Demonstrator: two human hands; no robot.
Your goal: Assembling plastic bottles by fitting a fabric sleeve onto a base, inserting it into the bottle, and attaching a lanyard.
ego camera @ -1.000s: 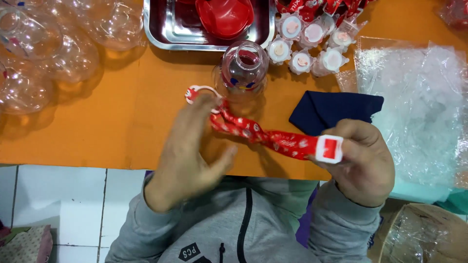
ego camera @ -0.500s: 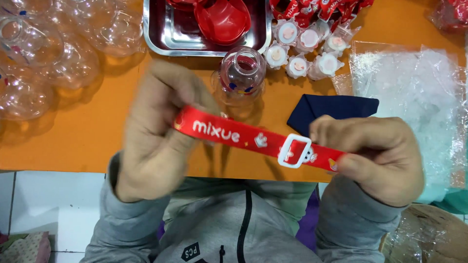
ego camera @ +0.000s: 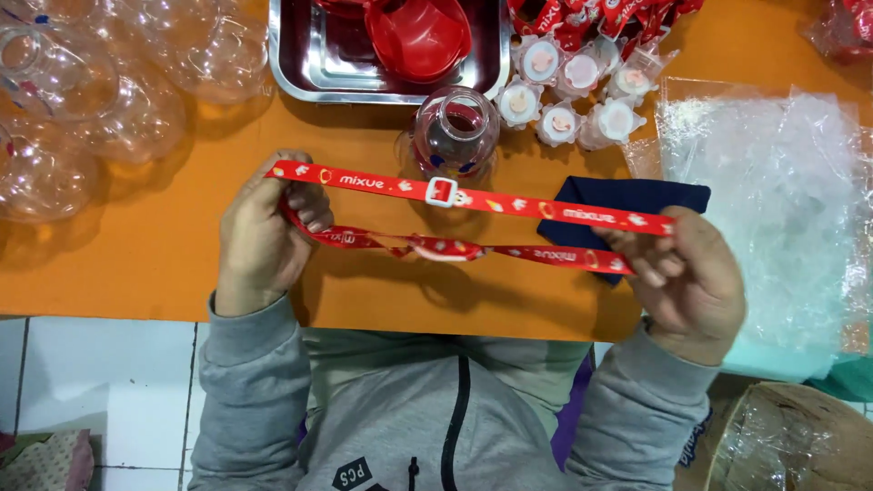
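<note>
Two hands: left hand (ego camera: pixel 264 232) and right hand (ego camera: pixel 687 277) hold one long red printed fabric strap (ego camera: pixel 509 202) stretched between them above the near edge of the orange desk (ego camera: pixel 136 264).
Left fingers: closed on the strap's left end, where it doubles back, so both runs stay pinned together.
Right fingers: pinched shut on the strap's right end, pulling it out flat and taut.
Strap: upper run level and tight with a white plastic slide buckle (ego camera: pixel 441 191) near its middle; lower run sags and twists below; held clear of the desk, so the buckle and print face up.
Clear plastic bottle (ego camera: pixel 453 135): just beyond the strap, mouth up, toward the desk's far edge.
Steel tray (ego camera: pixel 300 77): at the far edge, holding a red plastic funnel-like piece (ego camera: pixel 418 36).
White plastic caps (ego camera: pixel 568 86): clustered right of the tray, beside more red straps (ego camera: pixel 591 14).
Clear round plastic shells (ego camera: pixel 73 100): heaped at the far left corner.
Dark blue cloth (ego camera: pixel 627 195): flat under the strap's right part.
Clear plastic bags (ego camera: pixel 773 200): stacked along the right edge.
</note>
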